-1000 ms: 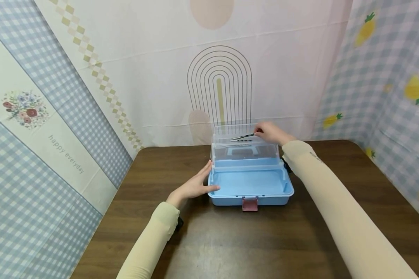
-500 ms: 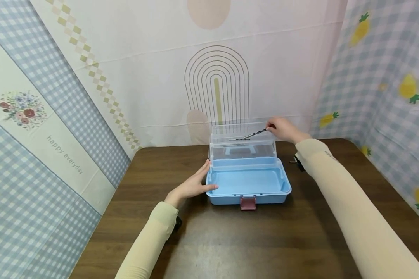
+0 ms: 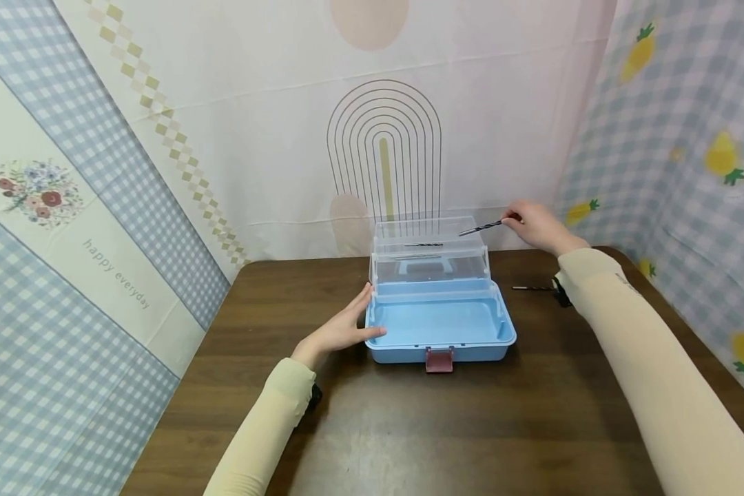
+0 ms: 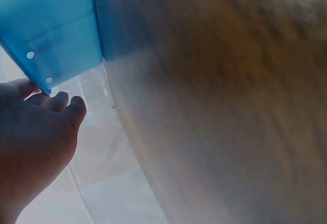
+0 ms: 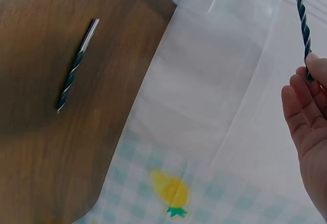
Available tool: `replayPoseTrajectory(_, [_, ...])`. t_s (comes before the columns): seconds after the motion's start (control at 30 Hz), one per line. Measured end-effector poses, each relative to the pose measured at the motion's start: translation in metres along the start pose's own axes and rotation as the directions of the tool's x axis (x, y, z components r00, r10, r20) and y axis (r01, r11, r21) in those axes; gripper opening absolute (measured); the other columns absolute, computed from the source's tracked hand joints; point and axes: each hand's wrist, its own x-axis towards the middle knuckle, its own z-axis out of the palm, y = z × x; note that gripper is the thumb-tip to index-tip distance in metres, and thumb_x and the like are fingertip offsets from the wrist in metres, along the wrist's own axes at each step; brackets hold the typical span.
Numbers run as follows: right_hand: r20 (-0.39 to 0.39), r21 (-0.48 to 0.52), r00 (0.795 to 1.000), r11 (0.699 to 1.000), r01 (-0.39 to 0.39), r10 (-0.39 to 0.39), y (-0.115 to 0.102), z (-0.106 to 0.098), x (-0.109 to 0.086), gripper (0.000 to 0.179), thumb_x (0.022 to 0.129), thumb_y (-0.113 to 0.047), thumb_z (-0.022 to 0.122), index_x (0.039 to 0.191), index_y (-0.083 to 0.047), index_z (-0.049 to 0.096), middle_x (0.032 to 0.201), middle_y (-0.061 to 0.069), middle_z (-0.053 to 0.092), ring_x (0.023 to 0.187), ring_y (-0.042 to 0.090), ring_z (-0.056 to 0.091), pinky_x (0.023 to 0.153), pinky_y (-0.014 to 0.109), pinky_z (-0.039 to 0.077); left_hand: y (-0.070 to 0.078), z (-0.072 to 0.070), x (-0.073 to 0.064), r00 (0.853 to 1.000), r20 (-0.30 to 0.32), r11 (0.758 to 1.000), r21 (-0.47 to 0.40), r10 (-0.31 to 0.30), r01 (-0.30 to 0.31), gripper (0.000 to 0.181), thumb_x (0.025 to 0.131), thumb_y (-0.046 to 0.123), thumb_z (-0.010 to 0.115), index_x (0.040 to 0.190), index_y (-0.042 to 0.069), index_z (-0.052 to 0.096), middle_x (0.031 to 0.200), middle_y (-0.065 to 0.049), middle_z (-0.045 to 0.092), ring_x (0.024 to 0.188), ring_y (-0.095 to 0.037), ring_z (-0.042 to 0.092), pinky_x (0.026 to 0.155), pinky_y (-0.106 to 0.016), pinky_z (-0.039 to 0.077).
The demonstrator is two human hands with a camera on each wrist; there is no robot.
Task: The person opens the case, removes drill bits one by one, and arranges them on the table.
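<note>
My right hand (image 3: 536,224) pinches a drill bit (image 3: 480,229) by its dark twisted end, the silver shank pointing left, in the air by the right of the raised clear lid (image 3: 424,227). In the right wrist view, thumb and fingers meet on that bit (image 5: 305,27). The light-blue toolbox (image 3: 437,324) stands open. My left hand (image 3: 337,331) touches its left side, fingers stretched along it and thumb over the rim; the left wrist view shows fingertips at the blue wall (image 4: 61,40). Another drill bit (image 3: 424,244) lies in the clear upper tray.
A further drill bit (image 3: 531,288) lies on the brown table (image 3: 409,420) to the right of the toolbox, partly hidden by the right wrist. A pink latch (image 3: 439,360) juts from the box front. Patterned cloth (image 3: 285,138) hangs behind the table.
My right hand has moved right and slightly up with its drill bit, away from the upper tray. The bit on the table has come into view. The left hand stays at the toolbox.
</note>
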Motion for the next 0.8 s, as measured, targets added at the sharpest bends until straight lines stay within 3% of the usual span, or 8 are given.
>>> replayPoseTrajectory(0.33, [-0.097,-0.015,0.994,0.999,-0.042,0.040,0.016,-0.012,-0.037,0.024,0.105,-0.014,0.055,0.108,0.007,0.065,0.098,0.022,0.063,0.082,0.032,0.054,0.072,0.047,0.045,0.000,-0.002,-0.009,1.000,0.005,1.000,-0.001,0.014,-0.014,0.101,0.093,0.050,0.071,0.163,0.022,0.003,0.168,0.011,-0.009,0.152,-0.013,0.005,0.120,-0.042,0.019])
replayPoseTrajectory(0.8, [-0.048,0.037,0.992,0.993,-0.116,0.118,0.048,-0.005,-0.071,0.032,0.107,-0.020,0.051,0.116,0.008,0.064,0.111,0.028,0.063,0.100,0.040,0.059,0.083,0.057,0.046,-0.002,0.000,-0.007,1.000,0.004,1.000,0.000,0.017,-0.017,0.101,0.093,0.050,0.070,0.163,0.021,0.003,0.168,0.008,-0.009,0.153,-0.015,0.005,0.120,-0.044,0.018])
